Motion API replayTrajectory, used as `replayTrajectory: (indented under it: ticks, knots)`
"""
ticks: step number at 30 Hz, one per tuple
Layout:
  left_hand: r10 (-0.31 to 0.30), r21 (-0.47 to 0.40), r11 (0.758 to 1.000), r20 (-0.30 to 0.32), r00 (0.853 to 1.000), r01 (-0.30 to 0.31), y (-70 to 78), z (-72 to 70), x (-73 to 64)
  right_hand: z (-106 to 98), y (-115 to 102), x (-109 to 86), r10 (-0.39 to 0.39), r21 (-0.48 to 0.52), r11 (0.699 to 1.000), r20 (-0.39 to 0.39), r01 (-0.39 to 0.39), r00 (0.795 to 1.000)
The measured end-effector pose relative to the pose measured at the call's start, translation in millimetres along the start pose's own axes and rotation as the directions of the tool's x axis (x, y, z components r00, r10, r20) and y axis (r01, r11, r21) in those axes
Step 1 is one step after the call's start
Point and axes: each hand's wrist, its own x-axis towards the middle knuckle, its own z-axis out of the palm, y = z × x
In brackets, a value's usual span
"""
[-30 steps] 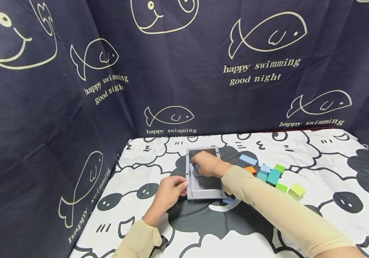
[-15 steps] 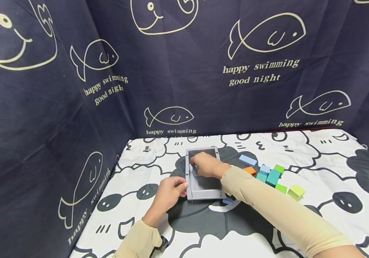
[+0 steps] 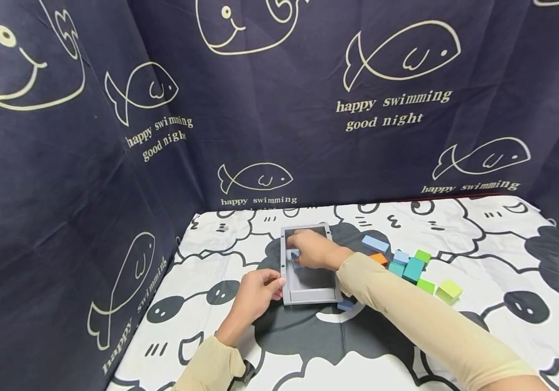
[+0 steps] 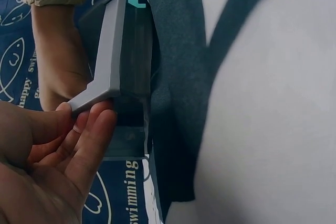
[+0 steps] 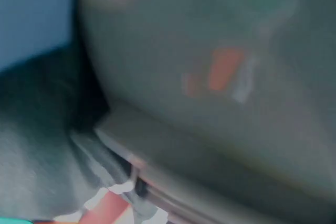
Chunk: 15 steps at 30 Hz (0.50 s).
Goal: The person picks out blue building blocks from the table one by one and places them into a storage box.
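A grey box (image 3: 313, 296) with raised walls stands on the patterned cloth. My left hand (image 3: 256, 290) pinches its near left rim; in the left wrist view, thumb and fingers (image 4: 94, 142) close on the rim's corner (image 4: 100, 90). Over the left side of the box, my right hand (image 3: 312, 250) reaches down inside with curled fingers and grips a light blue block (image 3: 295, 256) near the left wall. The hand hides part of the block and of the box floor. The right wrist view is blurred and shows the box's grey surface (image 5: 210, 129).
Loose blocks lie right of the box: a blue block (image 3: 375, 243), an orange block (image 3: 379, 258), a teal block (image 3: 413, 269), a yellow-green block (image 3: 449, 291) and several others. Another blue block (image 3: 345, 304) sits against the box's near right corner. Dark fabric (image 3: 259, 108) hangs behind and at left.
The right hand has shifted slightly within the box, and more of the block's light face shows. The left hand stays at the rim.
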Motion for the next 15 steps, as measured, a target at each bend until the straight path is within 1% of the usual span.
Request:
replayTrajectory:
  ticks: [4,9,15]
  knots:
    - [0.003,-0.002,1.000,0.003,1.000,-0.003,-1.1,2.4,-2.4,-8.2,0.6,-8.1,0.018,0.064,0.998,0.000,-0.018,1.000]
    - [0.012,-0.003,1.000,-0.009,1.000,-0.012,-0.7,3.5,-3.4,-26.9,1.6,-26.0,-0.004,0.115,0.993,-0.019,0.006,1.000]
    - [-0.001,0.018,1.000,-0.015,1.000,0.001,0.6,1.7,-1.2,-49.8,3.8,-59.1,-0.032,0.109,0.993,-0.105,0.043,0.994]
